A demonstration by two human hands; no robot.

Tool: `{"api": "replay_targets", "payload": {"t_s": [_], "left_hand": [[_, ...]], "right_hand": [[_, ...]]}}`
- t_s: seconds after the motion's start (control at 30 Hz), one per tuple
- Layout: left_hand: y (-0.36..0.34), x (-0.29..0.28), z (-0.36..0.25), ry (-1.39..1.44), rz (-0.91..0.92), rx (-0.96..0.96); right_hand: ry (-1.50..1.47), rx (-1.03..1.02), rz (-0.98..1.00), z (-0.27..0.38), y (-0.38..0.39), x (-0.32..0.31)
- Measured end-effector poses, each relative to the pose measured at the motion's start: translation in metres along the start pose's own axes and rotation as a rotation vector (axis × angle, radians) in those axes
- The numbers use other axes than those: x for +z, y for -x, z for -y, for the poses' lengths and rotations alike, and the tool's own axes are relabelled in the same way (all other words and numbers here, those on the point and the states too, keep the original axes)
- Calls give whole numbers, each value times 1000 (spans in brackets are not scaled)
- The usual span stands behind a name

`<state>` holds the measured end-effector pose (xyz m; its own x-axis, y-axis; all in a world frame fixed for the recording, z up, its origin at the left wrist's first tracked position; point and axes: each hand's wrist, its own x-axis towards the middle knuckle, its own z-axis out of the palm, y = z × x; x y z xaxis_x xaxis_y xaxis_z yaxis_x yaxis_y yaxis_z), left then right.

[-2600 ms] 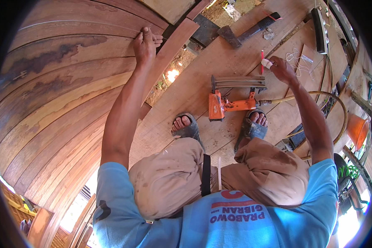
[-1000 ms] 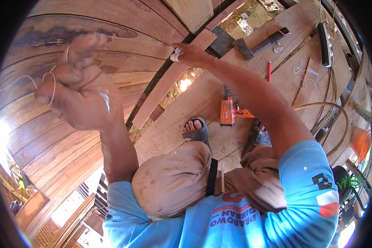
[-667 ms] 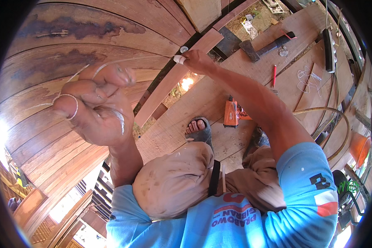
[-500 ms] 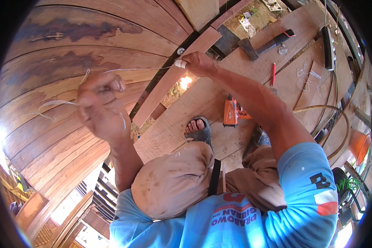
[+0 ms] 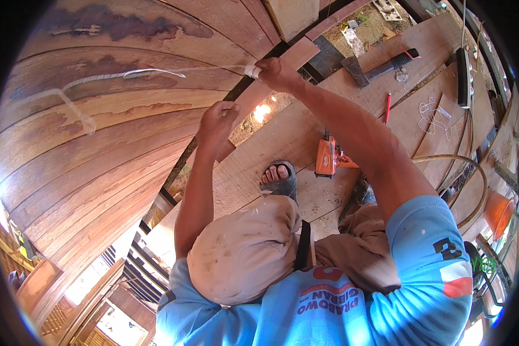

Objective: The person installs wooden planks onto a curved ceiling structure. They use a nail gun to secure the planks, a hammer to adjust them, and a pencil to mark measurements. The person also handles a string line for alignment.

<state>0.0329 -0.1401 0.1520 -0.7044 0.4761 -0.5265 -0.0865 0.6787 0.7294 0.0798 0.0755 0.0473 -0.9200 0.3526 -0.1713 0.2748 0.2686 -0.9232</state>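
My right hand [image 5: 278, 75] is closed around a small white wound bundle of string [image 5: 252, 71], above the upper end of a narrow plank [image 5: 248, 101]. From it a thin white string [image 5: 155, 71] runs left across the plank wall [image 5: 127, 132], its loose end hanging in the air and blurred. My left hand [image 5: 218, 122] is raised below and left of the right one, beside the plank wall's edge. Its fingers are curled in; whether anything is between them is hidden.
An orange power tool [image 5: 326, 155] stands on the boards by my sandalled foot [image 5: 278, 177]. Farther right lie a hammer [image 5: 380, 68], a red pencil [image 5: 388, 108], tangled white cord [image 5: 435, 115] and a power strip [image 5: 463, 78]. A hose [image 5: 473, 161] curves near an orange bucket [image 5: 497, 210].
My left hand has moved right and its fingers have curled tighter. The string now streams loose to the left. My right hand stays nearly in place with the bundle.
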Motion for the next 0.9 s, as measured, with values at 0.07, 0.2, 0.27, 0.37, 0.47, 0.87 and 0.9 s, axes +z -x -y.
{"api": "replay_targets", "payload": {"t_s": [0.07,0.2,0.27,0.37,0.47,0.87,0.9], "left_hand": [[-37,8,50,-158,-43,229],[-81,33,61,-332,-77,359],[-96,44,55,-381,-88,391],[-114,59,47,-357,-59,450],[-125,69,41,-340,-30,458],[-192,99,45,-236,50,368],[-193,99,40,-270,75,328]], "right_hand": [[-11,-22,-16,-1,-15,7],[-70,107,-21,-6,-21,-5],[-75,89,-44,-2,-17,-19],[-146,103,10,7,-18,-34],[-229,126,32,19,-15,-43],[-401,64,146,-12,-23,-60],[-374,73,186,-8,-22,-58]]}}
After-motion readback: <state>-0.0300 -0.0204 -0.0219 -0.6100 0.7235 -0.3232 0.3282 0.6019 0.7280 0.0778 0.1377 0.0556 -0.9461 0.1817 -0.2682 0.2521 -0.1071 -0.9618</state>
